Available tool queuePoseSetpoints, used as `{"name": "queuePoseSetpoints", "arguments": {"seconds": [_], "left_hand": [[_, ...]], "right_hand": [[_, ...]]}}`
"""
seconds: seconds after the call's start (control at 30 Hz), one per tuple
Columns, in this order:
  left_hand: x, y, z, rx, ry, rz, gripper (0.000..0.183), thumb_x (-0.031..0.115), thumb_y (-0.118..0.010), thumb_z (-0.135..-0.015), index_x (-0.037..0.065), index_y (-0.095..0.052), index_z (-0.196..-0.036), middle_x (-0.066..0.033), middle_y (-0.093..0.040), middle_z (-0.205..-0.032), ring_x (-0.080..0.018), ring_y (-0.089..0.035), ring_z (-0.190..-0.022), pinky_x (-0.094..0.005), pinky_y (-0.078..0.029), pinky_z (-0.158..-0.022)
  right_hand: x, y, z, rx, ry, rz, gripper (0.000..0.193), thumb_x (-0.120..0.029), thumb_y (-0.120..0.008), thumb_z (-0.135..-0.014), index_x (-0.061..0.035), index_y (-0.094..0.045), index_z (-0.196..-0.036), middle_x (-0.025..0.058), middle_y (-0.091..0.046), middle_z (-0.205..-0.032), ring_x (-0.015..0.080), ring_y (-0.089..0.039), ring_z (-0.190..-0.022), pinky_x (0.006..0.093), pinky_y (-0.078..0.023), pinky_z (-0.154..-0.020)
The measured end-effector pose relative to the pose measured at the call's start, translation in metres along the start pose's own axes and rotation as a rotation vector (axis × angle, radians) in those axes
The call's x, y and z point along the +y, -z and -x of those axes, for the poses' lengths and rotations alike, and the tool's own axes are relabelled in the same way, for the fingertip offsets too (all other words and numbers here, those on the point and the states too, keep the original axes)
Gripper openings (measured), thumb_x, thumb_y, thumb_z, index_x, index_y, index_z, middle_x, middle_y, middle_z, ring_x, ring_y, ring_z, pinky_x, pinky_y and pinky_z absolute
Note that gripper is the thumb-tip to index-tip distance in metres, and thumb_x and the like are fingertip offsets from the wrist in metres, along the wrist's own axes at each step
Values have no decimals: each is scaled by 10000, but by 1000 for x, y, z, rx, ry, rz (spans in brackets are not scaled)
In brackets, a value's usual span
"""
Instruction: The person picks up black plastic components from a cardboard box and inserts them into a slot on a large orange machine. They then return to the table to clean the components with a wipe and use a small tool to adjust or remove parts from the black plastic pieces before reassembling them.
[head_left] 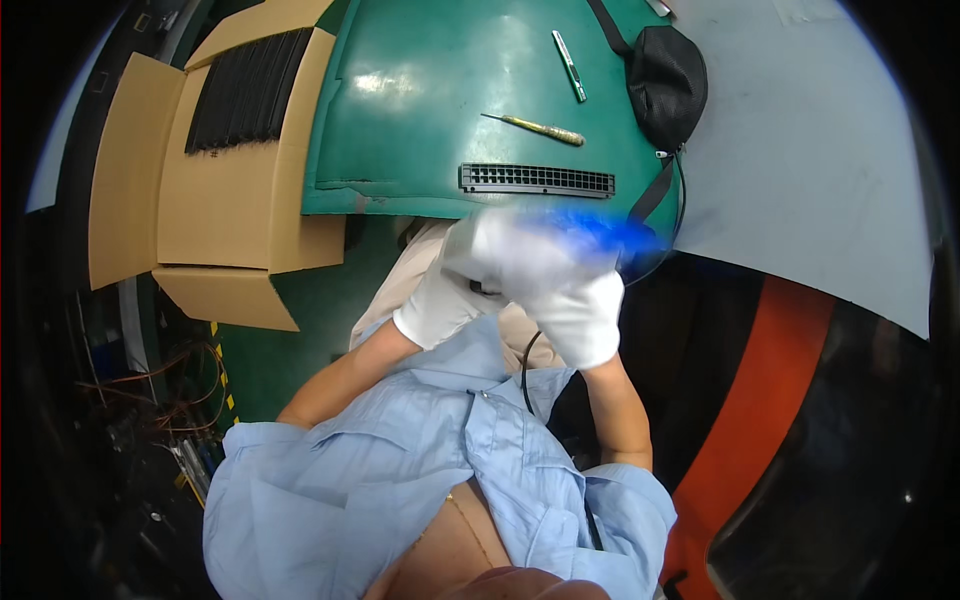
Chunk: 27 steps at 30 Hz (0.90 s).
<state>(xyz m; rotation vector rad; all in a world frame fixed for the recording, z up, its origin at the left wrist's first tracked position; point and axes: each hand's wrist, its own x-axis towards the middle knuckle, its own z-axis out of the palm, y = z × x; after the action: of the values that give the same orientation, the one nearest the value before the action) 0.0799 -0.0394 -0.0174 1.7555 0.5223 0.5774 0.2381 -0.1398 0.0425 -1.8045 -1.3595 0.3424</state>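
Broad green worktop (430,130), glossy with reflections, creased close to its near left corner. Past its right edge, a smooth grey surface (800,150). Against its left edge, an opened cardboard box (225,215) with flaps spread, and inside it a tight row of thin dark pieces (245,95).

At the worktop's near edge, right of its middle, two white-gloved hands close together: left hand (455,280) and right hand (585,310), both smeared by motion. Fingers too blurred to tell whether clenched, released or grasping.

Along the worktop's right edge, reaching over the grey surface, a black bag (668,90) with a strap. Right beside the gloves, over the near edge toward the right corner, a blue thing (610,232), too blurred to make out its shape or to tell whether held.

Just inside the near edge, roughly parallel to it and just beyond the gloves, a long black grille (540,180). Farther in, a screwdriver (550,130) with yellowish handle, tip toward the left edge. Beyond that, toward the bag, a slim silver-and-green tool (569,68).
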Motion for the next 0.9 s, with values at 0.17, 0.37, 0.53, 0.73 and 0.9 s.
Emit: {"name": "queuePoseSetpoints", "arguments": {"seconds": [0.17,0.37,0.53,0.73,0.9], "left_hand": [[21,8,-4,-79,313,135,321,92,-749,-825,22,-653,-1123,-116,-676,-1000,-245,-645,-947,-340,-506,-857],[17,12,-3,-99,57,153,191,46,-764,-786,59,-598,-880,-76,-622,-788,-240,-626,-740,-342,-500,-696],[19,17,-5,-122,42,108,173,17,-741,-791,63,-600,-880,-64,-600,-787,-192,-592,-694,-322,-477,-662],[13,17,-2,-107,46,146,168,-2,-725,-797,51,-600,-896,-57,-602,-783,-165,-578,-670,-310,-471,-642],[15,15,-2,-50,132,191,280,12,-740,-805,28,-642,-1066,-83,-657,-902,-177,-623,-781,-310,-509,-735]], "right_hand": [[-15,1,-11,41,-60,-65,316,-81,-825,-710,-36,-727,-1008,117,-716,-949,256,-698,-826,332,-555,-781],[-1,-17,-28,150,-420,-249,464,-104,-859,-774,-21,-658,-1184,99,-720,-1081,176,-690,-949,312,-547,-838],[8,-16,-26,205,-604,-524,429,-102,-837,-832,20,-637,-1191,69,-709,-1111,116,-643,-975,275,-512,-882],[16,-11,-23,170,-686,-333,449,-137,-862,-809,19,-646,-1171,60,-709,-1083,119,-651,-930,278,-524,-849],[-32,13,-11,-25,-491,-333,353,-155,-883,-738,-20,-698,-1008,94,-731,-1001,165,-687,-887,306,-550,-782]]}}
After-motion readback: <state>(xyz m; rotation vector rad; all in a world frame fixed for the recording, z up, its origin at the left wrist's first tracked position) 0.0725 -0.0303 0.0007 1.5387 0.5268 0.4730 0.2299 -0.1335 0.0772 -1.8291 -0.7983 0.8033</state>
